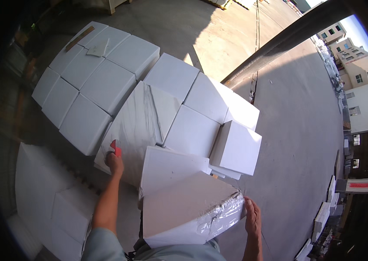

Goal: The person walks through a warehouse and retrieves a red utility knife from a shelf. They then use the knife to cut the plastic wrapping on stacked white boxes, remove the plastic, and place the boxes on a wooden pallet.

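A large white cardboard box (179,204) stands tilted right in front of my body. Crumpled, shiny clear tape (223,217) covers its torn right corner. My right hand (252,213) lies against that corner, fingers stretched out along the box's side. Off to the left, my left hand (115,163) is closed around a red tape dispenser (116,148), whose lower part is hidden by the fingers. It is over the near-left part of a white marble-look slab (138,117) with grey veins. Another white box (166,167) sits just behind the tilted one.
White boxes (108,85) stand in rows at the far left, topped by a brown strip (79,38) and a pale broken piece (98,48). One white box (238,148) rests at the right. More boxes (49,195) are at the near left. A dark post (279,48) slants across the upper right.
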`<state>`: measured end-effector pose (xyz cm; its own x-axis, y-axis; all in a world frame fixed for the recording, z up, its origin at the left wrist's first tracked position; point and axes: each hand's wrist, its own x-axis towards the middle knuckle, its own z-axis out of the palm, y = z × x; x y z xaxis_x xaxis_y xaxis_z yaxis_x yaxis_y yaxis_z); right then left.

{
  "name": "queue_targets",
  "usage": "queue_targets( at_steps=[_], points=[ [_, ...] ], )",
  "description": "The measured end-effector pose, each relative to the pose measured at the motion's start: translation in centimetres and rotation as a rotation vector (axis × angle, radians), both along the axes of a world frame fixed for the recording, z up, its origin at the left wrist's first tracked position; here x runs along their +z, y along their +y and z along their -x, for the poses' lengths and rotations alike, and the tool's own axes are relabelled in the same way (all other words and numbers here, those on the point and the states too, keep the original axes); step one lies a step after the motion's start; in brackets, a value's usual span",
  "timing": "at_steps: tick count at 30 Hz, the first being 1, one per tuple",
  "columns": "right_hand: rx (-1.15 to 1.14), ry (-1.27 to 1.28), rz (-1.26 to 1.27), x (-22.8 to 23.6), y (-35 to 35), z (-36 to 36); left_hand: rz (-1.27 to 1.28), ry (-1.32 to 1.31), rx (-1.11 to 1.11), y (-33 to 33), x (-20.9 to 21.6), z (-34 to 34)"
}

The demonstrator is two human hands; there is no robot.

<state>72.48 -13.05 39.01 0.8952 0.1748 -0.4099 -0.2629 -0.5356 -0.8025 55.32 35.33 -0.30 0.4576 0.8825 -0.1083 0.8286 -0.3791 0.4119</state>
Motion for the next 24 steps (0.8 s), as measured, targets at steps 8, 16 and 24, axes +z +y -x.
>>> queue_targets(
  at_steps=[8, 16, 24],
  points=[
    [-0.103, 0.025, -0.300, -1.5, 1.0, 2.6, 0.138, 0.211, -0.048, -2.8, -1.9, 1.6],
    [-0.272, -0.047, -0.566, -3.5, 2.7, 2.6, 1.206, -0.257, -0.174, -8.3, 22.5, -0.1],
    [-0.317, -0.108, -0.537, -2.9, 6.0, 1.1, 1.302, -0.462, -0.542, -13.2, 38.1, 4.5]
  ],
)
